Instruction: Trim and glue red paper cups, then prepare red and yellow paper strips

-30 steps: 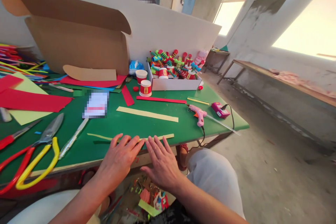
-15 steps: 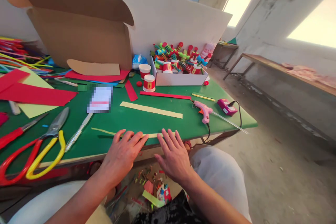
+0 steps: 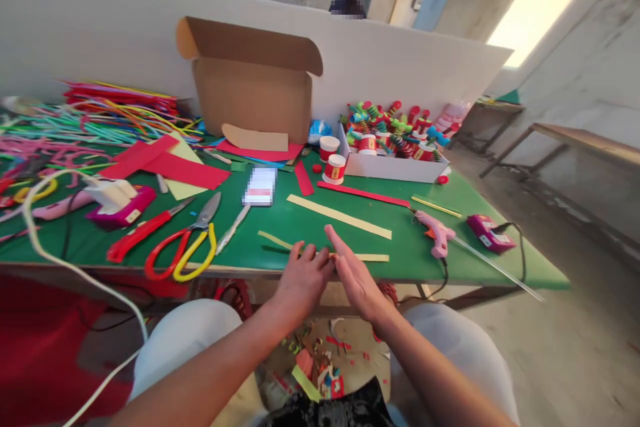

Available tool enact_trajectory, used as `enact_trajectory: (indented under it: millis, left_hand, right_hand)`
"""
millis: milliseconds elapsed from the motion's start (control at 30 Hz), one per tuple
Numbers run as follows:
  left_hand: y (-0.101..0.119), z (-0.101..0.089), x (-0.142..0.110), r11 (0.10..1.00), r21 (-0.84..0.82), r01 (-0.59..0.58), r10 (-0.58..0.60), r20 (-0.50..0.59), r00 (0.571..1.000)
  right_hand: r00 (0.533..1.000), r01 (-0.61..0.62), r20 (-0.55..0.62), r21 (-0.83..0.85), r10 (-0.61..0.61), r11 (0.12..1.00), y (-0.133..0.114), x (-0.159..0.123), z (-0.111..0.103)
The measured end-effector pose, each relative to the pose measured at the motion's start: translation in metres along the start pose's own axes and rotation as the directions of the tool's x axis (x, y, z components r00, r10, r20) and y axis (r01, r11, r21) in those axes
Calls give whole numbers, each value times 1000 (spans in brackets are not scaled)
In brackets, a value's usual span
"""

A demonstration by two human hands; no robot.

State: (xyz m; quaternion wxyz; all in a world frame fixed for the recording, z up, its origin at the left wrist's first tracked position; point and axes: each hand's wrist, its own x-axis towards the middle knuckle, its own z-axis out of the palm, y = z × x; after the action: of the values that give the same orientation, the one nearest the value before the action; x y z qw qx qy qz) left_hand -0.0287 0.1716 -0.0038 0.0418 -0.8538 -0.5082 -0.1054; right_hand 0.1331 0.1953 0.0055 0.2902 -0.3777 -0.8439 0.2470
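Observation:
A narrow pale yellow paper strip (image 3: pixel 374 257) lies along the front edge of the green table, its left end raised a little. My left hand (image 3: pixel 306 277) is curled over the middle of this strip, fingertips holding it down. Just to the right, my right hand (image 3: pixel 357 280) stands on edge, fingers stretched out and thumb side up, its fingertips close to the left ones and over the strip. The hands cover the strip's middle. A wider cream paper strip (image 3: pixel 340 216) lies flat behind them, with a long red strip (image 3: pixel 364 194) farther back.
Scissors (image 3: pixel 193 240), a red-handled knife (image 3: pixel 145 235) and a phone (image 3: pixel 260 185) lie left. A pink glue gun (image 3: pixel 436 232) and a purple power socket (image 3: pixel 490 233) are at right. Paper cups (image 3: pixel 335 169) stand beside a white box (image 3: pixel 395 167) of colourful figures. Pipe cleaners (image 3: pixel 125 103) are heaped back left.
The view has swung left, showing more of the table there. My right hand has turned from palm-down onto its edge and come close to my left hand, whose fingers are more bent.

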Motion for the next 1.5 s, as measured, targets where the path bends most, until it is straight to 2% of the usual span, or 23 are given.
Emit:
enact_trajectory:
  millis: [67, 133, 167, 233, 267, 367, 467, 567, 633, 700, 867, 1100, 1233, 1400, 1500]
  left_hand:
    - [-3, -4, -3, 997, -76, -24, 23, -9, 1000]
    - [-17, -14, -13, 984, -172, -46, 27, -109, 994]
    - [-27, -19, -19, 976, -212, -39, -2, -193, 981]
    - [-53, -31, -29, 970, -235, 59, -135, -324, 936]
    - [-67, -35, -32, 967, -236, 97, -176, -342, 923]
    - [-100, -37, -37, 964, -239, 114, -174, -251, 952]
    - [-114, -30, -40, 975, -217, 56, -102, -209, 973]
    - [-114, -25, -50, 991, -132, 21, -53, -247, 968]
    - [-108, -24, -57, 997, -62, 40, -57, -286, 957]
    - [-101, -23, -62, 998, -2, 65, -62, -325, 944]
    - [-88, -22, -66, 998, 67, 18, 3, -303, 953]
    - [-92, -22, -74, 995, -95, 20, -52, -350, 935]
    - [-92, -19, -74, 979, -193, 57, -125, -357, 926]
    - [-92, -17, -70, 924, -355, 143, -257, -298, 919]
    - [-93, -16, -68, 890, -410, 201, -327, -266, 907]
  right_hand:
    - [998, -5, 70, 76, 0, 997, -3, 16, 8]
    - [990, 32, 138, 47, -38, 998, -2, 24, 14]
    - [983, 71, 171, 7, -71, 997, -1, 25, 15]
    - [963, 164, 230, -88, -141, 983, -1, 24, 17]
    - [953, 203, 254, -131, -165, 970, -1, 22, 17]
    - [937, 254, 296, -215, -185, 943, -3, 19, 19]
    - [936, 266, 295, -226, -194, 937, -4, 18, 21]
    - [964, 221, 189, -191, -185, 956, -2, 20, 24]
    - [983, 175, 81, -185, -162, 967, -1, 23, 25]
    - [986, 165, 22, -223, -164, 961, -3, 28, 25]
    - [977, 214, 84, -270, -198, 939, -9, 38, 26]
    - [983, 173, 100, -203, -155, 964, -3, 39, 26]
    - [983, 134, 144, -149, -113, 980, -4, 46, 20]
    - [979, -14, 202, -34, 20, 999, -6, 59, 12]
    - [966, -92, 241, -34, 97, 995, -7, 65, 12]
